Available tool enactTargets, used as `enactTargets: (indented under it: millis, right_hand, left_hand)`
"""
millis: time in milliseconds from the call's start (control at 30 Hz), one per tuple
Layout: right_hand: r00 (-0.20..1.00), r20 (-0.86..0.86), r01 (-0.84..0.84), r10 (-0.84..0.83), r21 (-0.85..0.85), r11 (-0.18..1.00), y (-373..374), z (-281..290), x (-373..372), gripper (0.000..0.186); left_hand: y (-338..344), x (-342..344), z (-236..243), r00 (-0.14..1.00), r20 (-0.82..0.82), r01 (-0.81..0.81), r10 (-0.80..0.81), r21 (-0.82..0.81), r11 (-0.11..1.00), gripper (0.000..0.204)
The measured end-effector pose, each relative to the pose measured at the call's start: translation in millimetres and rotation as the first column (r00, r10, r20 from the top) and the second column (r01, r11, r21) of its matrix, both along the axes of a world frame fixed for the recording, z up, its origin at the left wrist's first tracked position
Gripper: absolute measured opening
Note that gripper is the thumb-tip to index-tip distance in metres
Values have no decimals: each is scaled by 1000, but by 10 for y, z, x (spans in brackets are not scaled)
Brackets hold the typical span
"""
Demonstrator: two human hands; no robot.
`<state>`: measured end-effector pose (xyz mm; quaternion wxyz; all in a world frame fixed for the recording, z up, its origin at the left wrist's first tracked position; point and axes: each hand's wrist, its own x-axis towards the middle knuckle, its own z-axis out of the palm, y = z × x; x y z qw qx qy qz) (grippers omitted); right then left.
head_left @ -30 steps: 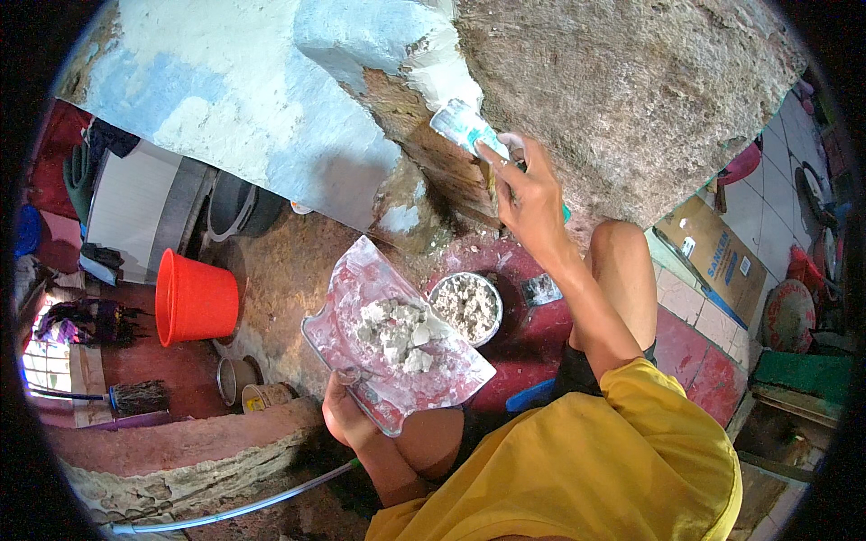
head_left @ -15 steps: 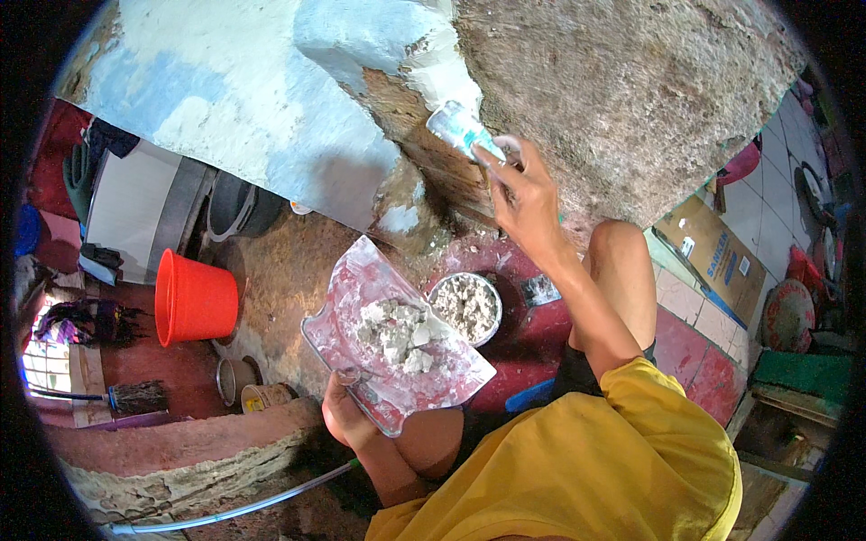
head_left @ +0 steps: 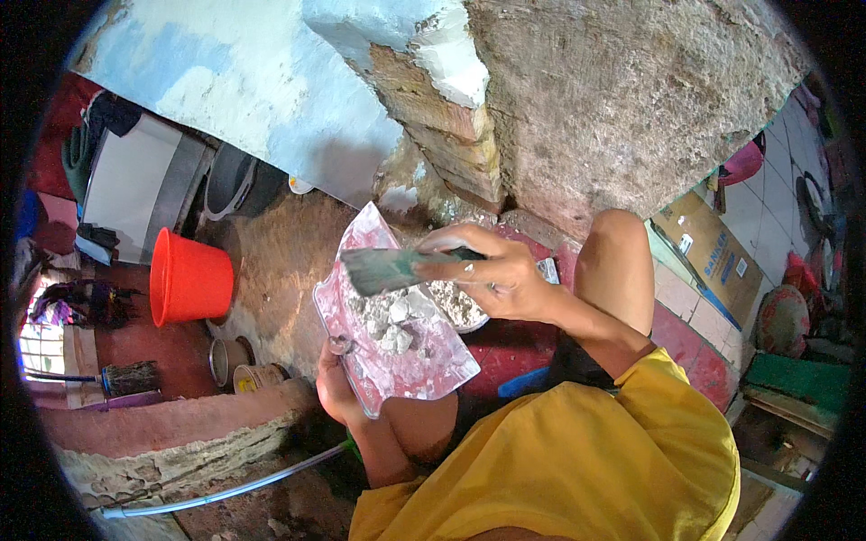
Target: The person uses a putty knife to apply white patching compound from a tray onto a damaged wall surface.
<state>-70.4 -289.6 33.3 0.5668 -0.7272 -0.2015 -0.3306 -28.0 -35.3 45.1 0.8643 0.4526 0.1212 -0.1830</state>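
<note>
My left hand grips the lower left edge of a pink, white-smeared plastic board with a jagged outline, held over my knee. Grey-white lumps of putty lie in its middle. In my right hand is a putty knife, its dark flat blade pointing left above the putty. A round tub of similar crumbly putty stands on the floor, partly hidden behind my right hand. Ahead is a wall corner with fresh white putty on its upper part and bare, rough brown surface below.
An orange-red bucket stands left, with a dark basin behind it and small tins nearer me. A low ledge and a pale hose lie lower left. At right are a flattened cardboard box and my bent knee.
My right hand has brought the putty knife down and left from the wall corner to above the board. The board has shifted slightly left and up in my left hand.
</note>
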Motion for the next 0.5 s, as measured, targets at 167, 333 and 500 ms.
enactTargets:
  millis: [167,333,500]
  right_hand:
    - [998,4,65,-65,-89,994,85,-90,-103,45]
    - [994,-86,69,-74,-54,996,74,-228,-361,47]
    - [976,-200,63,-81,-96,993,-29,-425,-621,45]
  left_hand:
    - [-49,17,-42,1000,-18,-18,16,-138,990,36]
    - [77,6,-140,995,98,11,-3,-79,997,37]
    - [-35,-65,3,991,132,-7,10,-22,1000,43]
